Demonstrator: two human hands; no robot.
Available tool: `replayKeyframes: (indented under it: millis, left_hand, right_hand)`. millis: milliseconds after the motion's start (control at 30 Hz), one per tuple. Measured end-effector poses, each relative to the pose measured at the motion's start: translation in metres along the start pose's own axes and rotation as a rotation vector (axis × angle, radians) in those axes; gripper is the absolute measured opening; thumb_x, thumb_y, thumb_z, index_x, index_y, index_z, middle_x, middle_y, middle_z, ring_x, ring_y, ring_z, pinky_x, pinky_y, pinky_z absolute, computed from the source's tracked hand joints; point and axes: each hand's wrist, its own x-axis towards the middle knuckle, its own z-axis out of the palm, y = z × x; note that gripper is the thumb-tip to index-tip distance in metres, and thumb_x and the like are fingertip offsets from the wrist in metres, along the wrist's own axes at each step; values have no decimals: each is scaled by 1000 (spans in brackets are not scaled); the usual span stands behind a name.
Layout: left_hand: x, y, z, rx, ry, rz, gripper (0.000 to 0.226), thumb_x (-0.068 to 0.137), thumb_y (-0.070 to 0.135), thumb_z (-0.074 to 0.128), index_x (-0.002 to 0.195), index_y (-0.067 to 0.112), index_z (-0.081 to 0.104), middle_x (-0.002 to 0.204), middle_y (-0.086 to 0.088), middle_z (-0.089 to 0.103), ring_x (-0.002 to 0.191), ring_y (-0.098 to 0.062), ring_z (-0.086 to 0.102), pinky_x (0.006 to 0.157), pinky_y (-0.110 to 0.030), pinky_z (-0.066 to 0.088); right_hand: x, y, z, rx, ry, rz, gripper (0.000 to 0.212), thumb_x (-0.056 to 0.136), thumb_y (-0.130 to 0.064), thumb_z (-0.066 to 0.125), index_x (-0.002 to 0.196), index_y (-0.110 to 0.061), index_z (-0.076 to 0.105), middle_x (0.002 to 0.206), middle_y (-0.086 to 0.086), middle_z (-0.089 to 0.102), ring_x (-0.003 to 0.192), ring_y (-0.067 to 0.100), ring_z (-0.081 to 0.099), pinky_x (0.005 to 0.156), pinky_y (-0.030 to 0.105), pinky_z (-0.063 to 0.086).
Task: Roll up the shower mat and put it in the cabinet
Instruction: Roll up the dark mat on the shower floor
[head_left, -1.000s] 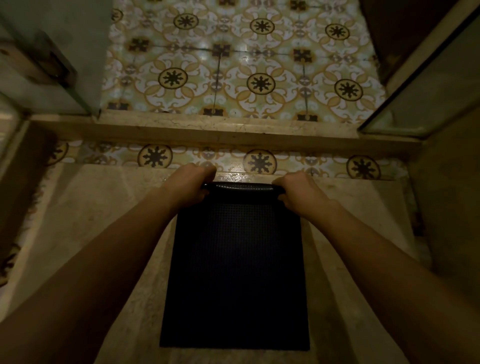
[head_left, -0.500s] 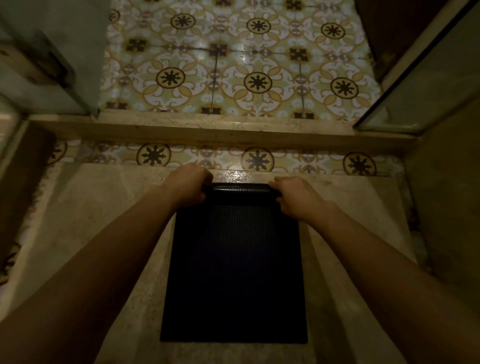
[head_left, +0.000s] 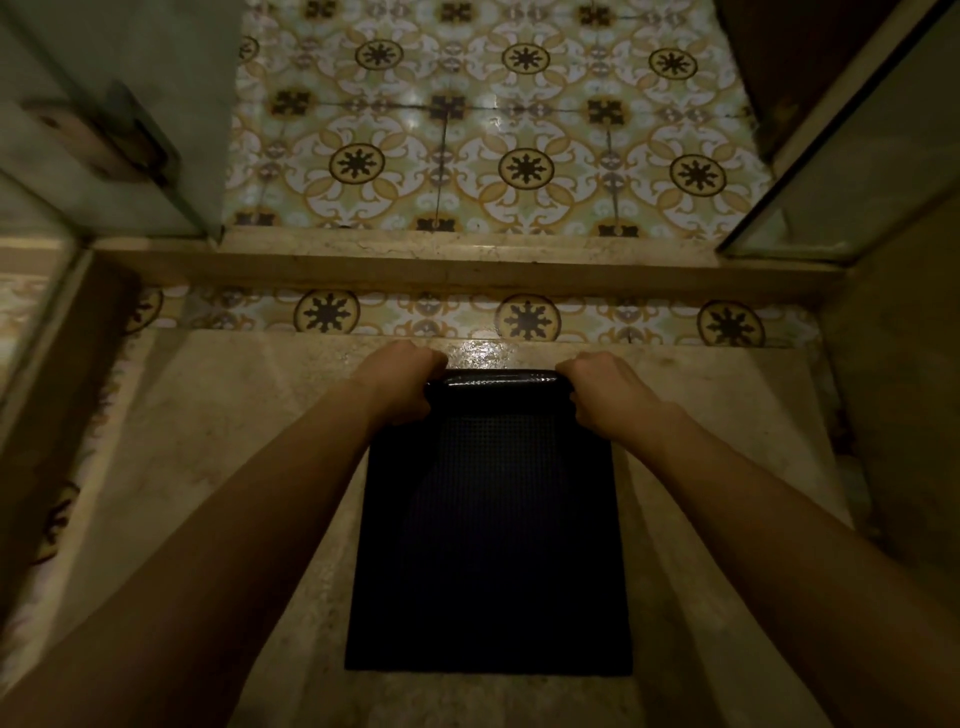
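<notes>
Beige stone shower floor (head_left: 218, 467) carries the dark shower mat (head_left: 488, 545), its long axis running from both hands back toward the person. Left hand (head_left: 400, 384) and right hand (head_left: 605, 392) each clasp an end of the rolled far edge. Beyond them a raised curb (head_left: 467, 260) fronts patterned tiles; no cabinet shows.

We see two bare forearms reaching in from the lower corners, with no sleeves, no watch and no rings in view. Our left hand (head_left: 400, 382) and right hand (head_left: 605, 392) are ungloved, the fingers mostly hidden.
</notes>
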Motion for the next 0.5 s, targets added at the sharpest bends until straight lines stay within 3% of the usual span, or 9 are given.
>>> replayKeyframes:
  millis: [133,333,500]
  left_hand:
    - [-4,2,4,43,126,31,26,72,11,66,90,20,50,85,-9,65,82,-30,60,58,-30,33]
    - [-11,-2,6,-14,39,-12,26,70,15,66,96,13,62,89,-11,67,86,-30,61,63,-27,39]
    - [-15,-2,10,-28,99,-30,29,74,11,63,101,12,54,87,-14,64,88,-32,56,59,-31,41]
  right_hand:
    - [1,-5,-3,-34,48,34,19,79,-2,61,97,-6,63,99,18,65,91,35,62,66,33,43]
    - [-2,-7,-6,-54,-15,6,22,76,-8,65,97,-7,61,99,17,63,92,32,61,67,31,42]
    - [-6,-10,-6,-49,43,8,20,75,-2,64,94,-4,58,97,21,62,89,37,61,64,33,40]
